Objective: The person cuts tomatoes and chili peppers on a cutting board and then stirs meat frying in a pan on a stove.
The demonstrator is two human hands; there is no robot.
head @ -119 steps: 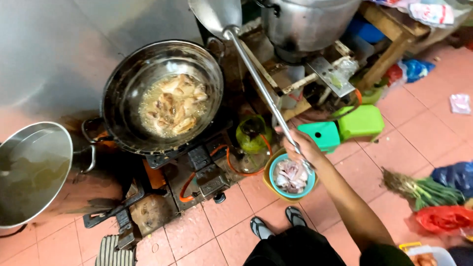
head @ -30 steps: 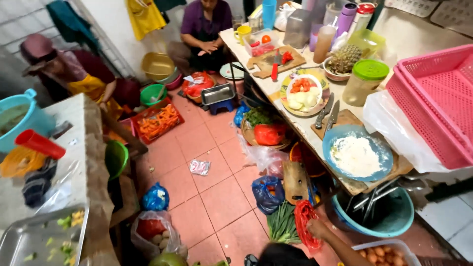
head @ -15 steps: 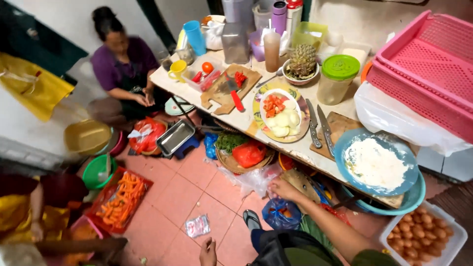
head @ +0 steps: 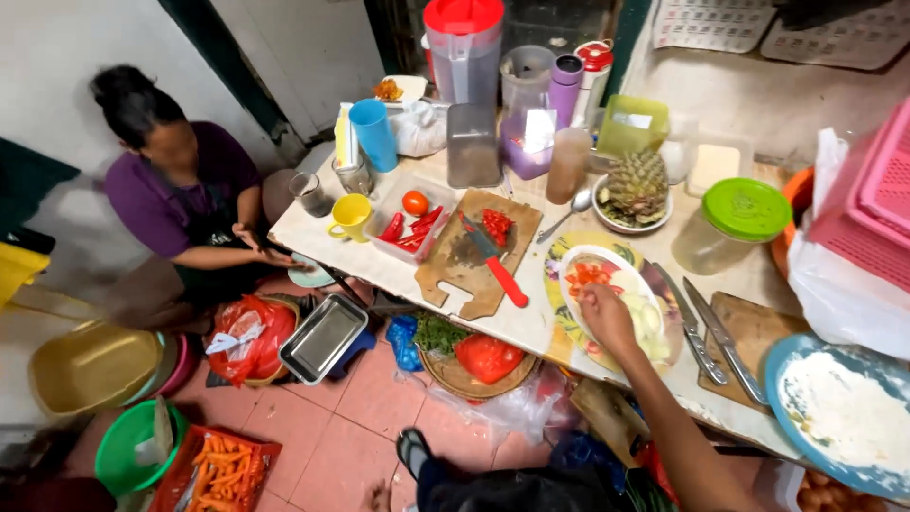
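While my right hand (head: 607, 318) rests on the white plate (head: 616, 284), the left hand is out of view.
Fingers curl loosely over pale sliced vegetables (head: 646, 318); whether they pinch any I cannot tell. Red tomato pieces (head: 590, 275) lie at 11 o'clock of the hand, two knives (head: 706, 327) at 3 o'clock, a cutting board (head: 474, 251) at 10 o'clock on the tabletop (head: 398, 275).

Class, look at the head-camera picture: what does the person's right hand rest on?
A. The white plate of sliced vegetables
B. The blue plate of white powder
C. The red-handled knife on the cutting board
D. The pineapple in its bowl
A: the right hand lies over the white plate holding red and pale slices, apart from the red-handled knife, the pineapple and the blue plate.
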